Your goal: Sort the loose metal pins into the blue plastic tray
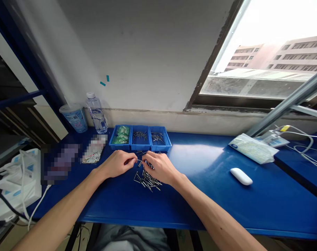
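My left hand (120,163) is closed in a pinch on one end of a thin metal piece (139,160), just in front of the blue bins. Its other end meets the fingertips of my right hand (158,166), which are also pinched together. Beneath and in front of my right hand lies a loose pile of metal pieces (147,181) that look like rivets. Three blue bins stand in a row: the left bin (121,147) holds green-and-clear packets, while the middle bin (141,147) and right bin (161,147) hold more metal pieces.
On the blue table (200,195), a water bottle (97,113) and a cup (74,118) stand back left. White power strips (30,177) and cables lie far left. At right are a white case (241,176) and a packet of tissues (254,148).
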Motion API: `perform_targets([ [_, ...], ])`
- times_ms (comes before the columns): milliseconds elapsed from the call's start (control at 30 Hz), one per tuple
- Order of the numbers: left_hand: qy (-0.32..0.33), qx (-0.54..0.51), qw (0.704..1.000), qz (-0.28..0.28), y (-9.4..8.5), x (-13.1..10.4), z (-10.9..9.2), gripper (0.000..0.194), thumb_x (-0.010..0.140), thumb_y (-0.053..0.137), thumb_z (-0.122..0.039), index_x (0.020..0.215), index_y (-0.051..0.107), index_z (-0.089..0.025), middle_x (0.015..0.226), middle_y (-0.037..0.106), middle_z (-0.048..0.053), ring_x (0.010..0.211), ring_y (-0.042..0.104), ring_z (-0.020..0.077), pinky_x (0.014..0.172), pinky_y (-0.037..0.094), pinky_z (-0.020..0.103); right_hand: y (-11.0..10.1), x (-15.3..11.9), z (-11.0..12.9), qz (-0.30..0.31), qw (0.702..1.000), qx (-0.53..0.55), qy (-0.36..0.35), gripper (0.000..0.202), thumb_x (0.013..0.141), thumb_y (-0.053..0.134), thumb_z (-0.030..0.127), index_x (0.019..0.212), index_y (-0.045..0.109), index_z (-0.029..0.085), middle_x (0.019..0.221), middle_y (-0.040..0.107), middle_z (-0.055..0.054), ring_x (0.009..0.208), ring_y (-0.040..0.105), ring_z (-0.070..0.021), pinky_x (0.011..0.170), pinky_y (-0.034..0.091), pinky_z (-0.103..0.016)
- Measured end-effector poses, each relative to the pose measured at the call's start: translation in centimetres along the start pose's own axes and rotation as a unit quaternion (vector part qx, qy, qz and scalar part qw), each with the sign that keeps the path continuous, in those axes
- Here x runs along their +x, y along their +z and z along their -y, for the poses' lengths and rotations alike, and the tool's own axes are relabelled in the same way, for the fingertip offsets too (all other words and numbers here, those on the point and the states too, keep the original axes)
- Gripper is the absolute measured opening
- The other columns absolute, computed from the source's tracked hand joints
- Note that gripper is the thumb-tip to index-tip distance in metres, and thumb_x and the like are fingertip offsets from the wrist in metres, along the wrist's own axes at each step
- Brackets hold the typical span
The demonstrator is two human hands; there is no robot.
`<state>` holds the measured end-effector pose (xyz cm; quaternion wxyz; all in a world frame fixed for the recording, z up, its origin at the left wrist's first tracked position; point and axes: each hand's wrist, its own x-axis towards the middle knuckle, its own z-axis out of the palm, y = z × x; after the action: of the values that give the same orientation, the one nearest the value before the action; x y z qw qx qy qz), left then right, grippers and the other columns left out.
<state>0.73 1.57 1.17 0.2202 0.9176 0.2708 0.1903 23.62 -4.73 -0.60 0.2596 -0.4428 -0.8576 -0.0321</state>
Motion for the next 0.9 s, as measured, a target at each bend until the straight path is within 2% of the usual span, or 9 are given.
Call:
perform_targets([
  [167, -0.004, 0.001, 1.000, -0.002, 0.09, -0.07, 0.10, 0.025, 0.100, 0.050, -0.024, 0.094, 0.074, -0.021, 0.067, 0.067, -0.002, 0.056, 0.057, 0.0131, 0.058, 0.035, 0.025, 0.12, -0.02, -0.10, -0.014, 1.000, -0.003, 0.011, 0.013, 0.105, 0.055, 0.022, 0.099, 0.066, 0.018, 0.089, 0.071, -0.002, 0.066, 0.062, -0.0114, 0.055, 0.032, -0.026],
  [367, -0.005, 0.004, 1.000, 0.009, 0.10, -0.06, -0.31, 0.025, 0.103, 0.049, -0.026, 0.105, 0.074, -0.023, 0.075, 0.072, -0.001, 0.064, 0.063, 0.0146, 0.065, 0.039, 0.025, 0.40, -0.15, -0.11, -0.025, 1.000, 0.005, 0.017, 0.015, 0.106, 0.053, 0.023, 0.099, 0.065, 0.018, 0.087, 0.070, -0.001, 0.066, 0.062, -0.0116, 0.056, 0.032, -0.026],
  [633, -0.009, 0.005, 1.000, 0.007, 0.43, 0.01, -0.02, 0.023, 0.100, 0.052, -0.025, 0.094, 0.074, -0.022, 0.063, 0.061, -0.004, 0.058, 0.056, 0.0122, 0.062, 0.035, 0.024, 0.68, -0.19, 0.12, -0.014, 1.000, 0.011, 0.022, 0.018, 0.108, 0.051, 0.026, 0.100, 0.065, 0.018, 0.088, 0.071, -0.002, 0.064, 0.060, -0.0115, 0.054, 0.028, -0.028],
  [900, -0.012, 0.009, 1.000, 0.001, 0.63, 0.14, 0.12, 0.022, 0.098, 0.055, -0.024, 0.092, 0.075, -0.021, 0.065, 0.063, -0.004, 0.058, 0.055, 0.0110, 0.062, 0.035, 0.023, 0.41, 0.18, 0.28, 0.035, 0.997, 0.013, 0.064, 0.014, 0.108, 0.053, 0.025, 0.104, 0.064, 0.018, 0.094, 0.072, -0.002, 0.067, 0.060, -0.0122, 0.055, 0.025, -0.029],
])
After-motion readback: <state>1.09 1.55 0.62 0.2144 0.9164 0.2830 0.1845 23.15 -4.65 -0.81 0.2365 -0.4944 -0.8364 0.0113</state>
